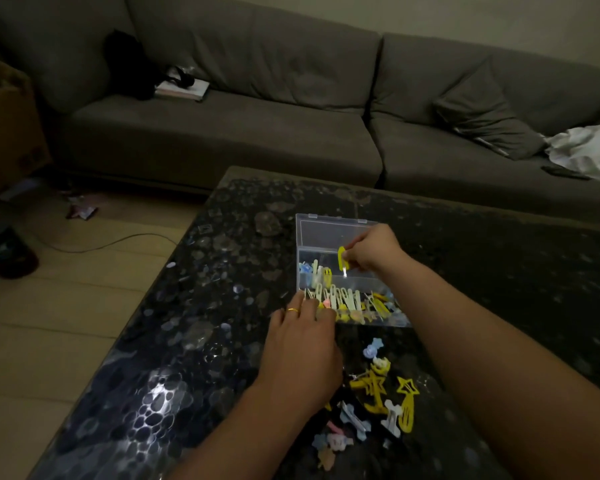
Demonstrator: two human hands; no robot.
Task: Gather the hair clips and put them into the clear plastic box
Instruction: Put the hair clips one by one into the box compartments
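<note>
Evidently to drop it in, the right hand [371, 249] pinches a yellow clip [342, 258] over the box [329, 225], while the left hand [300, 336], fingers curled on its near-left corner, steadies it.

You pinch a yellow clip [342, 258]; pastel white, yellow, pink clips [340, 299] below your grip; black pebble-patterned table [194, 306]; grey sofa [257, 98] beyond.

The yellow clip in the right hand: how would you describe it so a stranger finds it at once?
On the dark table stands a clear box. Over its far half the right hand pinches a yellow clip. It alone is held up in the air; the others lie in the box or on the table.
</note>
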